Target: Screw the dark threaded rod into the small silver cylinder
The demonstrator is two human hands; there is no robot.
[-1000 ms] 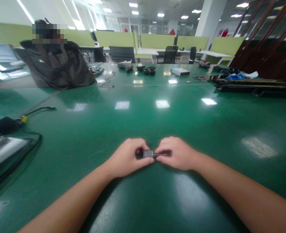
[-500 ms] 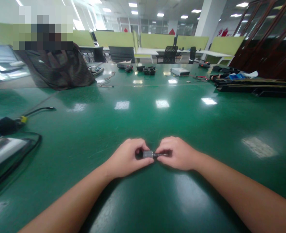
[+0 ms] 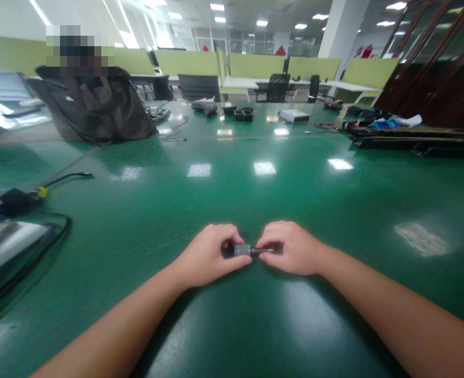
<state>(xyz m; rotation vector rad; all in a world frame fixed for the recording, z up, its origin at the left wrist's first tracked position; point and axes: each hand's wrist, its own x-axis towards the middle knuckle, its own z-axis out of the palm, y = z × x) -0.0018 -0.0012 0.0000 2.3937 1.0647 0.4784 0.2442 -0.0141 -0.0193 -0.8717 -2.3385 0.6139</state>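
Note:
Low over the green table (image 3: 232,194), my left hand (image 3: 212,254) pinches a small grey and black cylindrical part (image 3: 242,250) between thumb and fingers. A thin dark threaded or ribbed shaft (image 3: 261,251) sticks out of its right end. The fingertips of my right hand (image 3: 289,248) close on that shaft from the right. The two hands face each other with a narrow gap between their fingertips. What exactly the part is, I cannot make out.
A large dark bag (image 3: 106,113) stands at the back left. Black cables and a device (image 3: 11,203) lie at the left edge. A grey box (image 3: 294,116) and small parts sit along the far side. Long black strips (image 3: 417,139) lie at the back right.
The whole view has shifted slightly, so things appear a little further right. Both hands keep their hold on the part.

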